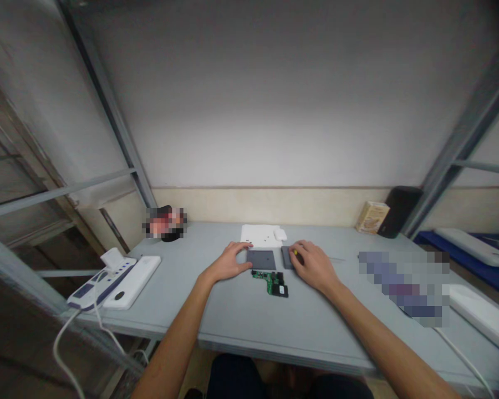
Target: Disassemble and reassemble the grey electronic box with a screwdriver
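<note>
A dark grey flat panel (261,259) lies on the table. My left hand (228,261) is at its left edge, thumb by the lower corner and fingers spread by the upper one. My right hand (316,266) is curled around a screwdriver (298,256) with a yellow and black handle; a thin shaft sticks out to the right. Partly under those fingers is a second dark grey piece (286,257). Just below the panel lies a green circuit board (268,277) with a black block at one end. Behind them, small dark specks dot a white sheet (255,234).
A small white case (280,234) rests on the sheet. At left are a power strip (102,282) with cables and a white slab (135,282). A box (372,216) and black speaker-like object (399,210) stand back right. Metal posts flank the table (233,316).
</note>
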`<state>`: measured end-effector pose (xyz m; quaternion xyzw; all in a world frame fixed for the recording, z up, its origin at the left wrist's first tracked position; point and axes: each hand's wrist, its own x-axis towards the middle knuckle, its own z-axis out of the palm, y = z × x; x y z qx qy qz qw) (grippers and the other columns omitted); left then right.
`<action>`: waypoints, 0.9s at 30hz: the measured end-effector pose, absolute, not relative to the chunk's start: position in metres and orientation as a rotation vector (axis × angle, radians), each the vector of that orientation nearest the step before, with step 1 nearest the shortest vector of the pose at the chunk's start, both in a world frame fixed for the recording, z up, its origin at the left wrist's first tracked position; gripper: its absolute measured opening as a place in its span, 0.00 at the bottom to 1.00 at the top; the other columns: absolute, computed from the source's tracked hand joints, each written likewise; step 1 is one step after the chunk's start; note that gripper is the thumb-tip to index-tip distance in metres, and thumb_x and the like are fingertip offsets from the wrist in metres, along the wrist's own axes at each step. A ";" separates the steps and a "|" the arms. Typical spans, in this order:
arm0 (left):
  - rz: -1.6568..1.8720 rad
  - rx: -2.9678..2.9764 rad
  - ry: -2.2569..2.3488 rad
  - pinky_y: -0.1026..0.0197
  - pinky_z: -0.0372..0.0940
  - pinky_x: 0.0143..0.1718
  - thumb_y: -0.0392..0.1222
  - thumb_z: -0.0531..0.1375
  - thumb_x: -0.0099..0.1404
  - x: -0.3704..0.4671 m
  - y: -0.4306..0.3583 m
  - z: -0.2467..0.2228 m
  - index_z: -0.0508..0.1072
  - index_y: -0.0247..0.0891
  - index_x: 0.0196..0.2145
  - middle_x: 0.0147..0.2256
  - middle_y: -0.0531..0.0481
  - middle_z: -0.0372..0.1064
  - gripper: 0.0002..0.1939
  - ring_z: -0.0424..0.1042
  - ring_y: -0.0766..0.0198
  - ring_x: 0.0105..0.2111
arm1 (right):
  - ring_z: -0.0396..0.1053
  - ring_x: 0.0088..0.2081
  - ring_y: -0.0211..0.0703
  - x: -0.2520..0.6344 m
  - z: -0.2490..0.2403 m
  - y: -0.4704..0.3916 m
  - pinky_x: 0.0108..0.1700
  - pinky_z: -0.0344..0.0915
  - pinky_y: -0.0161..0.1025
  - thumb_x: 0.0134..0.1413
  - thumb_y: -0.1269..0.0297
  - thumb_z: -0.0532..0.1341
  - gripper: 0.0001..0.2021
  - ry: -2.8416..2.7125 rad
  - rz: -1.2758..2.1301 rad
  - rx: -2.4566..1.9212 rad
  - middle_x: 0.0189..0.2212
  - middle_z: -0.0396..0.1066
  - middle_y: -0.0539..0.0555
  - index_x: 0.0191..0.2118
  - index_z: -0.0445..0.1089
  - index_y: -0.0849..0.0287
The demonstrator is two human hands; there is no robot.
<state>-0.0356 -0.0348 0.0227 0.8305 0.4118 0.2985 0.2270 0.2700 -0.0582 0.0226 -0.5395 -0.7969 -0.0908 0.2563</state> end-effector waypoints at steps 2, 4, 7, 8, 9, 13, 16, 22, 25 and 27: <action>0.807 2.257 1.127 0.49 0.58 0.63 0.44 0.67 0.60 -0.037 -0.034 0.022 0.68 0.45 0.59 0.58 0.46 0.66 0.29 0.64 0.53 0.58 | 0.69 0.43 0.47 0.271 0.022 -0.058 0.45 0.61 0.42 0.68 0.60 0.52 0.12 -2.158 -0.238 -1.482 0.42 0.72 0.55 0.42 0.72 0.55; 0.789 2.244 1.122 0.49 0.58 0.63 0.46 0.67 0.60 -0.038 -0.032 0.021 0.68 0.46 0.60 0.59 0.46 0.66 0.30 0.63 0.53 0.59 | 0.69 0.42 0.47 0.272 0.024 -0.058 0.45 0.61 0.43 0.68 0.60 0.52 0.12 -2.146 -0.232 -1.500 0.42 0.72 0.56 0.42 0.72 0.55; 0.760 2.235 1.111 0.49 0.57 0.64 0.49 0.69 0.58 -0.040 -0.031 0.018 0.66 0.46 0.62 0.61 0.46 0.63 0.35 0.62 0.52 0.60 | 0.69 0.43 0.48 0.270 0.033 -0.063 0.47 0.62 0.44 0.68 0.58 0.51 0.13 -2.148 -0.206 -1.468 0.45 0.71 0.57 0.42 0.72 0.55; 0.753 2.233 1.108 0.49 0.56 0.64 0.49 0.70 0.57 -0.040 -0.030 0.017 0.65 0.46 0.62 0.61 0.45 0.63 0.37 0.62 0.52 0.61 | 0.69 0.44 0.48 0.269 0.037 -0.067 0.48 0.62 0.44 0.68 0.57 0.51 0.14 -2.168 -0.185 -1.431 0.47 0.71 0.57 0.43 0.72 0.55; 0.748 2.232 1.106 0.49 0.56 0.65 0.49 0.70 0.56 -0.041 -0.029 0.016 0.65 0.46 0.62 0.61 0.45 0.62 0.37 0.61 0.52 0.61 | 0.69 0.45 0.48 0.266 0.040 -0.072 0.49 0.62 0.44 0.68 0.57 0.52 0.14 -2.204 -0.151 -1.380 0.48 0.70 0.57 0.44 0.72 0.55; 0.739 2.224 1.122 0.50 0.57 0.64 0.48 0.70 0.56 -0.042 -0.028 0.014 0.66 0.45 0.61 0.60 0.45 0.63 0.36 0.63 0.52 0.60 | 0.69 0.47 0.49 0.250 0.046 -0.100 0.51 0.62 0.46 0.64 0.49 0.57 0.15 -2.448 0.050 -1.144 0.48 0.71 0.55 0.47 0.71 0.52; 0.733 2.223 1.135 0.50 0.56 0.65 0.47 0.70 0.56 -0.043 -0.029 0.014 0.67 0.45 0.61 0.59 0.45 0.64 0.36 0.63 0.52 0.60 | 0.69 0.49 0.52 0.240 0.040 -0.118 0.51 0.63 0.47 0.58 0.43 0.62 0.21 -2.523 0.137 -1.118 0.51 0.70 0.56 0.50 0.71 0.50; 0.736 2.231 1.137 0.50 0.56 0.65 0.46 0.69 0.57 -0.042 -0.032 0.019 0.67 0.45 0.61 0.59 0.45 0.64 0.35 0.63 0.51 0.60 | 0.71 0.46 0.48 0.241 0.048 -0.117 0.50 0.64 0.44 0.62 0.51 0.61 0.13 -2.531 0.218 -1.149 0.47 0.71 0.54 0.47 0.72 0.50; 0.730 2.217 1.127 0.50 0.58 0.64 0.45 0.70 0.56 -0.042 -0.032 0.020 0.66 0.45 0.61 0.60 0.44 0.64 0.36 0.64 0.51 0.60 | 0.70 0.48 0.49 0.244 0.060 -0.102 0.50 0.64 0.44 0.63 0.53 0.60 0.12 -2.519 0.178 -1.157 0.49 0.71 0.54 0.48 0.72 0.50; 0.741 2.194 1.119 0.49 0.57 0.64 0.44 0.70 0.56 -0.042 -0.031 0.018 0.66 0.45 0.62 0.61 0.44 0.63 0.37 0.64 0.51 0.60 | 0.70 0.48 0.50 0.243 0.066 -0.088 0.50 0.64 0.45 0.62 0.55 0.61 0.12 -2.539 0.143 -1.175 0.49 0.71 0.55 0.48 0.72 0.51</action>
